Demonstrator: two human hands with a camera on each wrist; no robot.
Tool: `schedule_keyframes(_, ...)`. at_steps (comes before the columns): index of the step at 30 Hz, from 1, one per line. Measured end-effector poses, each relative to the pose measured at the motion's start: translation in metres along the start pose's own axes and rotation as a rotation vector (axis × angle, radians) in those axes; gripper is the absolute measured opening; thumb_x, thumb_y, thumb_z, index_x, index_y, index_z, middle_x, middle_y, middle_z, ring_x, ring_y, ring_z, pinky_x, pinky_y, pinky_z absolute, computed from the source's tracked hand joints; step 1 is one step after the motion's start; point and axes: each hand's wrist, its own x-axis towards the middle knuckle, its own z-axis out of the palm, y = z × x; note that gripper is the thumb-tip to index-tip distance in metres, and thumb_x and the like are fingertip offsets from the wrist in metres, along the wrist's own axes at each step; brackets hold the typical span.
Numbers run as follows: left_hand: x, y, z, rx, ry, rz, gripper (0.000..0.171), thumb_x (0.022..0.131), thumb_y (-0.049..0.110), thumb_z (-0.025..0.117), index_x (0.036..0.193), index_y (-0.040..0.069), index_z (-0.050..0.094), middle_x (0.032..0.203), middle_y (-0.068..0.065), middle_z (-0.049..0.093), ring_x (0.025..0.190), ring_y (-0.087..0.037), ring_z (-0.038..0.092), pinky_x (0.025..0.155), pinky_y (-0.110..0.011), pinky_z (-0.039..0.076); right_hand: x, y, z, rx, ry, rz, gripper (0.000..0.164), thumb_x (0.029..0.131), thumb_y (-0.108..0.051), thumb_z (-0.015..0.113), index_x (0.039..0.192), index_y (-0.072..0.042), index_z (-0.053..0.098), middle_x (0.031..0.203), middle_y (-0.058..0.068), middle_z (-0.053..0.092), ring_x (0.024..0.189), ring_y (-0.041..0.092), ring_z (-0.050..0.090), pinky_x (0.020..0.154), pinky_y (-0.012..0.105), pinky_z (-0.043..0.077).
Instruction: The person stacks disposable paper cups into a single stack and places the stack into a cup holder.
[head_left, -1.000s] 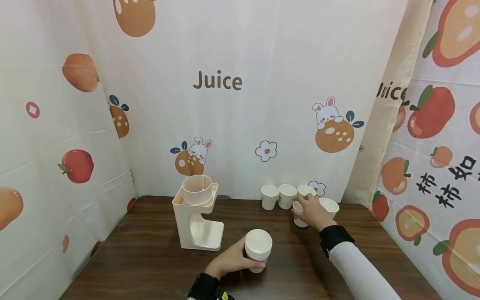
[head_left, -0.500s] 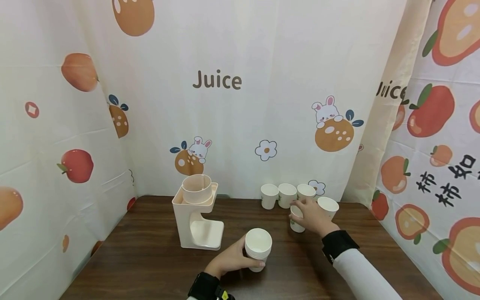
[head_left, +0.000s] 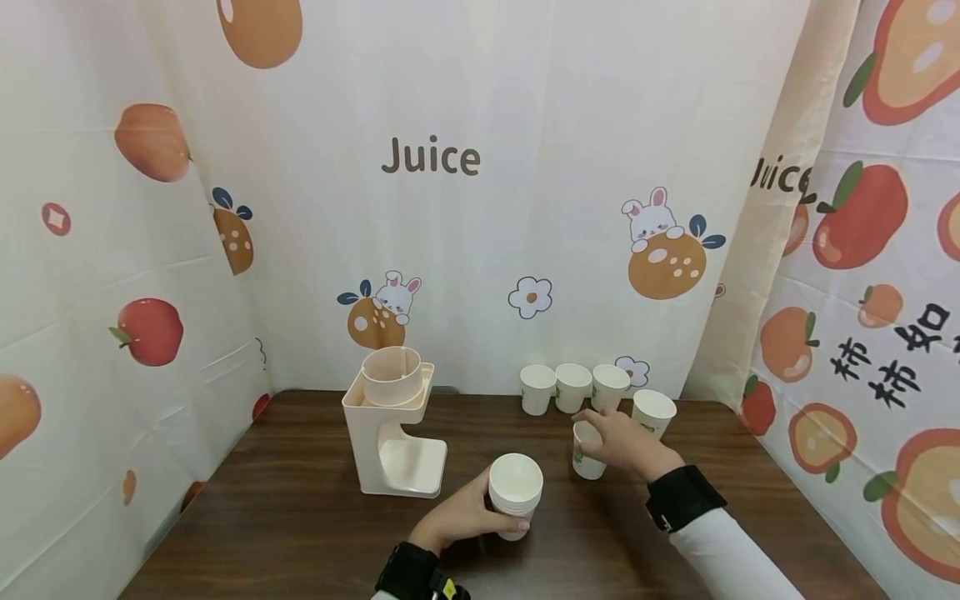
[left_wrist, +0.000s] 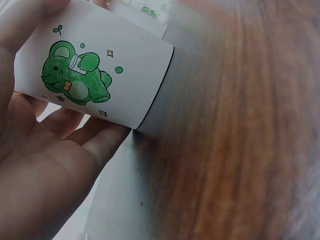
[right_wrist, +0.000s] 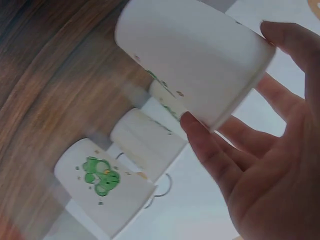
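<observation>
In the head view my left hand (head_left: 468,518) grips a stack of white paper cups (head_left: 516,492), several nested rims showing near the top. A green cartoon bear is printed on the stack's outer cup (left_wrist: 75,70) in the left wrist view, with fingers and thumb wrapped round it. Farther right, my right hand (head_left: 628,443) holds a single white paper cup (head_left: 587,460), upright over the tabletop. The right wrist view shows this cup (right_wrist: 185,55) between thumb and fingers close to its rim.
Three paper cups (head_left: 537,390) stand in a row along the back by the printed curtain (head_left: 465,233). Another paper cup (head_left: 654,408) is just behind my right hand. A cream juicer-like stand (head_left: 393,425) sits left on the dark wooden table (head_left: 300,533).
My right hand has drawn its paper cup toward me and slightly left, away from the back row. The left hand keeps its hold on the stack in place.
</observation>
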Motion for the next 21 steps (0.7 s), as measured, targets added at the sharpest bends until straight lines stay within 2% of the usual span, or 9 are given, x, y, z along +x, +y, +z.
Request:
schedule_keyframes(9, -0.001, 0.001, 0.000, -0.009, 0.002, -0.005, 0.080, 0.083, 0.016, 0.084, 0.149, 0.018, 0.038, 0.131, 0.001, 0.056, 0.121, -0.020, 0.053, 0.104, -0.049, 0.036, -0.011, -0.016, -0.008, 0.049, -0.061, -0.007, 0.037, 0.089, -0.028, 0.076, 0.124, -0.019, 0.066, 0.116, 0.009, 0.065, 0.105, 0.028, 0.062, 0.083, 0.046, 0.052)
schedule_keyframes(12, -0.001, 0.002, 0.001, -0.011, -0.002, -0.001, 0.080, 0.083, 0.016, 0.083, 0.149, 0.017, 0.038, 0.131, 0.001, 0.056, 0.120, -0.020, 0.053, 0.103, -0.049, 0.036, -0.013, -0.020, -0.007, 0.064, -0.079, -0.025, 0.037, 0.088, -0.027, 0.076, 0.123, -0.021, 0.066, 0.117, 0.008, 0.064, 0.104, 0.026, 0.062, 0.082, 0.045, 0.051)
schedule_keyframes(17, -0.001, 0.002, 0.000, -0.013, -0.005, 0.002, 0.080, 0.083, 0.015, 0.083, 0.149, 0.017, 0.037, 0.130, 0.001, 0.056, 0.120, -0.020, 0.053, 0.103, -0.048, 0.037, -0.018, -0.027, -0.005, 0.086, -0.101, 0.001, 0.038, 0.087, -0.030, 0.078, 0.123, -0.027, 0.066, 0.121, 0.006, 0.062, 0.101, 0.021, 0.061, 0.080, 0.043, 0.052)
schedule_keyframes(21, -0.001, 0.001, 0.000, -0.017, -0.008, 0.001, 0.081, 0.083, 0.015, 0.083, 0.149, 0.017, 0.037, 0.131, 0.001, 0.056, 0.121, -0.020, 0.053, 0.103, -0.049, 0.037, -0.020, -0.030, -0.003, 0.131, -0.111, -0.019, 0.039, 0.087, -0.026, 0.078, 0.124, -0.024, 0.066, 0.122, 0.009, 0.060, 0.103, 0.023, 0.059, 0.081, 0.044, 0.051)
